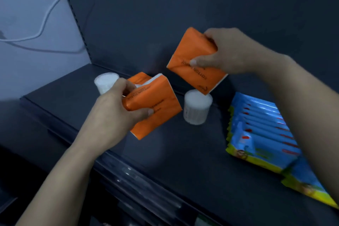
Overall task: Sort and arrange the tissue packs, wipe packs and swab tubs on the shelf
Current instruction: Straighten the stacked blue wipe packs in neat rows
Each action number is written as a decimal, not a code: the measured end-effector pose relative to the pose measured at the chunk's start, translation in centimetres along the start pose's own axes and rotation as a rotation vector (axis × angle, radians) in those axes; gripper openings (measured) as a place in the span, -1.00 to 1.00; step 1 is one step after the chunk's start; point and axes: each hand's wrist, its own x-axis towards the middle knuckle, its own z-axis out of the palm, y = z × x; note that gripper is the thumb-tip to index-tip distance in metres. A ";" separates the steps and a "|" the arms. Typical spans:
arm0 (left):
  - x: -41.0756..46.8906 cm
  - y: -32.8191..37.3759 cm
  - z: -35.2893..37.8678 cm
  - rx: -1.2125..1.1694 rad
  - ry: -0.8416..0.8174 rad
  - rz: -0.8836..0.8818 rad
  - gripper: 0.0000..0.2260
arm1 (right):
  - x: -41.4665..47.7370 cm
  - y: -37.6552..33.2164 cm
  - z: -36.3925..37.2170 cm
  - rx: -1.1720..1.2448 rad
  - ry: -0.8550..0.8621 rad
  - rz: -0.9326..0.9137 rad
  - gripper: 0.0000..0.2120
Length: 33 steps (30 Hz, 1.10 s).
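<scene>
Gripping an orange tissue pack (156, 110) by its left end, the left hand (110, 115) holds it tilted above the dark shelf (183, 161). The right hand (233, 51), well apart, clamps thumb and fingers on a second tissue pack (192, 64), higher and farther back. A third orange pack (140, 78) shows just behind the left one; I cannot tell whether that hand holds it too. One white swab tub (197, 108) stands upright on the shelf below the right hand's pack, and another tub (105, 82) stands far left behind the left hand. On the right, blue wipe packs (260, 134) lie in an overlapping row. A white cable (51, 5) hangs on the left wall.
</scene>
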 end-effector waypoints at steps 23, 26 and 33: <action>-6.6 16.1 13.9 -0.407 -0.591 0.676 -0.70 | -34.7 2.2 -8.8 -0.262 0.391 0.927 -0.62; -9.7 18.7 16.0 -0.429 -0.667 0.745 -0.68 | -39.4 1.6 -9.8 -0.299 0.427 1.025 -0.63; -18.6 25.2 21.3 -0.436 -0.829 0.857 -0.66 | -51.1 3.1 -11.6 -0.325 0.531 1.142 -0.63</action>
